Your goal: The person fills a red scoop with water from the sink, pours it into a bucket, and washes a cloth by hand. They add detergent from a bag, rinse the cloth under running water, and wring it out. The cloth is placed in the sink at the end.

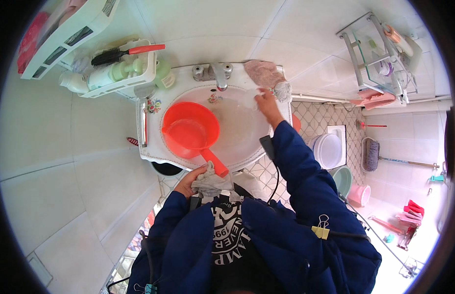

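My left hand (187,183) grips a crumpled greyish-white cloth (209,182) at the front of the washbasin (245,156). Inside the basin, to the left, a red plastic dipper (190,126) stands with its handle pointing towards me, close to the cloth. My right hand (267,106) reaches over the basin's right rim with bent fingers. A pale, blurred patch lies by its fingertips, and I cannot tell whether it is something held. Just beyond that hand are a white mesh scrubber (283,92) and a pinkish-brown cloth (264,73) on the basin's back right corner.
A chrome faucet (219,75) rises at the back. On the left, a white wall rack (119,82) holds bottles and a hairbrush (120,54). A glass shelf (370,66) juts out at right. Lidded bucket (327,150), green basin (341,180) and mop (372,156) stand on the floor.
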Available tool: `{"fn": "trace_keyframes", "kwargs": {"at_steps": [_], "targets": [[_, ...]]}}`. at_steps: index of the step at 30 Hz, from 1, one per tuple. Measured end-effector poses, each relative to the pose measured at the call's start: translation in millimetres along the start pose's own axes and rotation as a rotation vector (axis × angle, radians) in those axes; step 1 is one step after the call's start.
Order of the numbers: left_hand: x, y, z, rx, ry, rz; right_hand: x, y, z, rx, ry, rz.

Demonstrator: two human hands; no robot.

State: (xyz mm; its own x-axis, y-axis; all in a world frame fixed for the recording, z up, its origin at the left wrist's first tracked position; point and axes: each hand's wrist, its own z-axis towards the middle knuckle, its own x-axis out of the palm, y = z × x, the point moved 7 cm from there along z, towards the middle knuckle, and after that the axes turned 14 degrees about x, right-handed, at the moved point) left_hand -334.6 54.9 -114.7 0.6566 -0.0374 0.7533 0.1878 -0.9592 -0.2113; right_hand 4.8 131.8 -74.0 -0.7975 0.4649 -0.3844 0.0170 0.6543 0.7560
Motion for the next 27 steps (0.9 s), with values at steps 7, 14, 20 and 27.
{"fn": "trace_keyframes", "kwargs": {"at_steps": [7, 14, 20, 27], "targets": [[-1.2, 3.9, 4.1, -0.018, 0.003, -0.026, -57.3, 61.4, 37.3, -0.543, -0.512, -0.687], [12.9, 4.9, 1.1, -0.01, 0.026, -0.016, -30.0, 43.1, 15.9, -0.561, -0.586, -0.67], [35.1, 0.8, 10.8, -0.038, 0.009, 0.111, 123.9, -82.9, -111.4, 0.32, 0.914, -0.455], [59.3, -15.9, -5.8, 0.024, 0.035, 0.558, 109.8, -65.3, -125.8, 0.252, 0.785, -0.281]]}}
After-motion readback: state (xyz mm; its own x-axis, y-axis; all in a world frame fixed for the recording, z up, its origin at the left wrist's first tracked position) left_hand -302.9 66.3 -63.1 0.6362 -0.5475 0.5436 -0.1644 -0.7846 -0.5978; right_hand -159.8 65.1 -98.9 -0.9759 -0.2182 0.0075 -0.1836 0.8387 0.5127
